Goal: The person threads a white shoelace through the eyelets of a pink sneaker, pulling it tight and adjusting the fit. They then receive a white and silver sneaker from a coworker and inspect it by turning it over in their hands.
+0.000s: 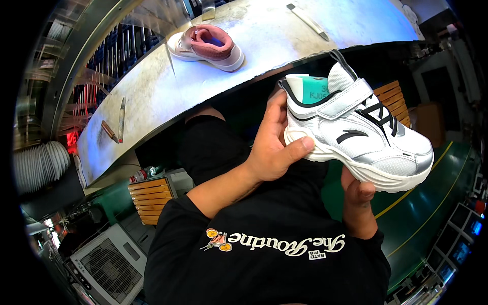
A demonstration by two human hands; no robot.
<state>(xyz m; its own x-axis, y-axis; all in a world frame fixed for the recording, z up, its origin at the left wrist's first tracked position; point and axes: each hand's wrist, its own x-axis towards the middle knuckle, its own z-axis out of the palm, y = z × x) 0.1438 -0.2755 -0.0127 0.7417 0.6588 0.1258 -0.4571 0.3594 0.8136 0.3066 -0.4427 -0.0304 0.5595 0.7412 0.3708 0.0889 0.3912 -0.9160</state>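
Note:
A white and silver sneaker (351,132) with black laces and a strap is held up in front of me, its toe pointing right. My left hand (277,142) grips the heel, thumb pressed against the sole's side. Under the midsole, my right hand (358,195) supports the shoe, its fingers partly hidden behind it. A teal and white shoe last (314,87) fills the sneaker's opening. Beyond it on the worktable (269,43) rests a white shoe with a pink lining (211,46).
A marker-like tool (308,22) lies at the table's far side; two slim pen-like tools (116,127) lie at its left. Below left are a slatted wooden seat (151,199) and a grey air cooler (109,267). A ribbed hose (41,166) stands at the far left.

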